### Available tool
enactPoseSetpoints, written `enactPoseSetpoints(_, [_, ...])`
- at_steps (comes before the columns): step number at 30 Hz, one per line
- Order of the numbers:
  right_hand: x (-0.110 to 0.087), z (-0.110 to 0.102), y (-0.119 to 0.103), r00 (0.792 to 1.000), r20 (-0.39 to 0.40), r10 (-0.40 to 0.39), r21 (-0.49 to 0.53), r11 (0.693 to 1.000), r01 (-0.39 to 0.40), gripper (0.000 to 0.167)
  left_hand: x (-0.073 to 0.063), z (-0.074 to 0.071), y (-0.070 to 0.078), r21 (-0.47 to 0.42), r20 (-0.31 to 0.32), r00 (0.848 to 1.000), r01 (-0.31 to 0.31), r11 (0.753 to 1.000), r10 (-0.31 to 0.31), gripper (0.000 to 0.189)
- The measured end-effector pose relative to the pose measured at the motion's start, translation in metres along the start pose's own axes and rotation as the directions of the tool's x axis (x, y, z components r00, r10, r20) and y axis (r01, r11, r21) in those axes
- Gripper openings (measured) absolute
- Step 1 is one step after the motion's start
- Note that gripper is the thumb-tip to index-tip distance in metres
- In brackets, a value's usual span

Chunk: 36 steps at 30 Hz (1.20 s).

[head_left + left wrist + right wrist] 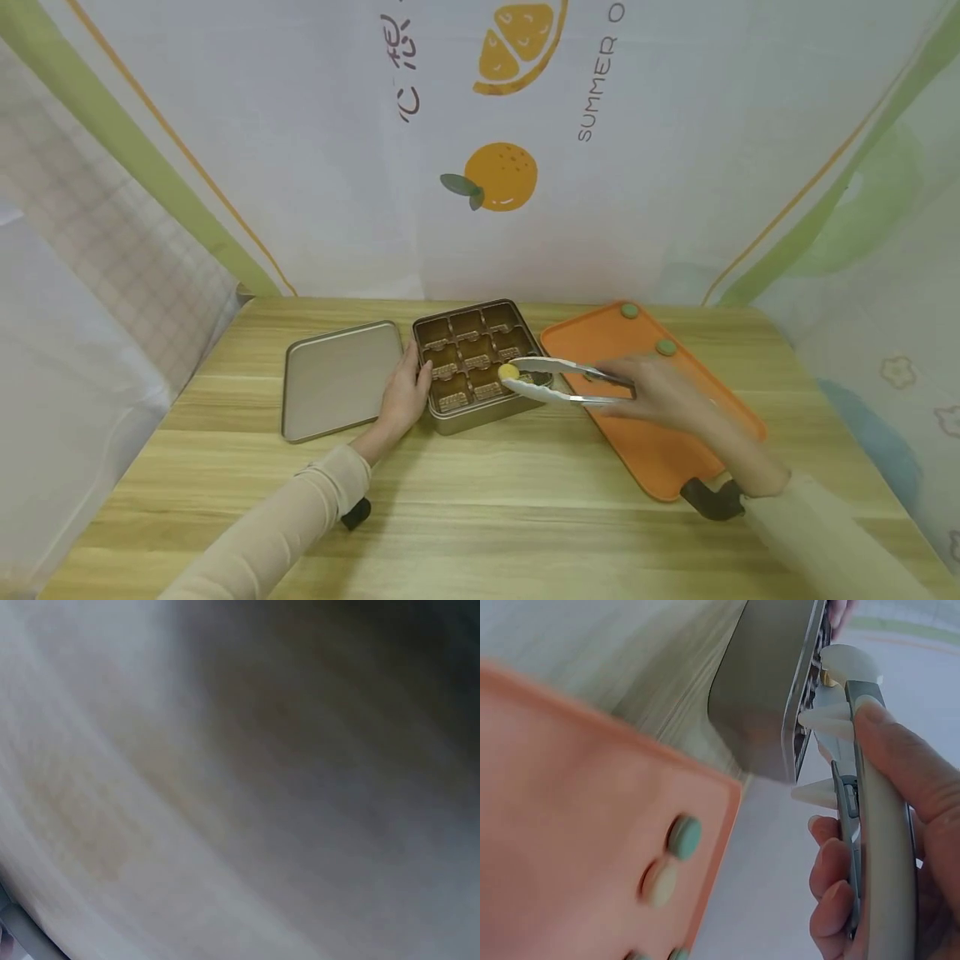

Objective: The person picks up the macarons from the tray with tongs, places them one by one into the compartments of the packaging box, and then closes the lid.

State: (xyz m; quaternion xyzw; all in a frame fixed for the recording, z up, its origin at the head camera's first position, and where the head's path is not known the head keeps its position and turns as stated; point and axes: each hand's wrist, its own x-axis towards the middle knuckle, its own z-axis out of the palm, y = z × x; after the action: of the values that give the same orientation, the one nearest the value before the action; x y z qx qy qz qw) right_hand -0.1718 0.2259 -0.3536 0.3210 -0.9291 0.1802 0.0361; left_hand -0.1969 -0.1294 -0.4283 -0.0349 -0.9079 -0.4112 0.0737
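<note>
A gold-brown tin stands at the middle of the table, with a divided insert of square compartments inside it. My left hand rests against the tin's left side, fingers extended along the wall and thumb near the rim. With my right hand I grip metal tongs with white tips. Between those tips sits a yellow macaron, over the compartments in the front half of the tin. In the right wrist view my thumb presses the upper arm of the tongs. The left wrist view is only a blur.
Left of the tin lies a flat tin lid. An orange tray on the right carries green macarons and a cream macaron. A white printed cloth hangs behind the wooden table.
</note>
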Motion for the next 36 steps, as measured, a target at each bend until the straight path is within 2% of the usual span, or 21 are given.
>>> enactPoseSetpoints(5, [0.012, 0.007, -0.009, 0.999, 0.026, 0.025, -0.026, 0.999, -0.025, 0.056, 0.000, 0.001, -0.001, -0.015, -0.010, 1.000, -0.003, 1.000, 0.003, 0.055])
enactPoseSetpoints(12, [0.019, 0.006, -0.012, 0.997, 0.070, 0.016, -0.020, 1.000, -0.014, 0.055, -0.001, 0.004, -0.006, -0.056, -0.050, 0.997, -0.067, 0.996, 0.064, 0.058])
enactPoseSetpoints(22, [0.023, 0.009, -0.009, 0.995, 0.098, -0.008, 0.076, 0.997, 0.000, 0.051, 0.001, 0.001, -0.001, -0.001, -0.007, 1.000, -0.005, 1.000, 0.005, 0.055])
enactPoseSetpoints(32, [0.020, 0.012, -0.007, 0.996, 0.091, 0.010, 0.110, 0.994, -0.020, 0.052, 0.000, 0.001, 0.000, -0.011, 0.001, 1.000, -0.015, 1.000, 0.015, 0.056])
enactPoseSetpoints(36, [0.018, 0.013, -0.006, 0.997, 0.071, -0.005, 0.103, 0.995, -0.002, 0.052, -0.001, 0.001, 0.000, -0.013, 0.005, 1.000, -0.010, 1.000, 0.010, 0.057])
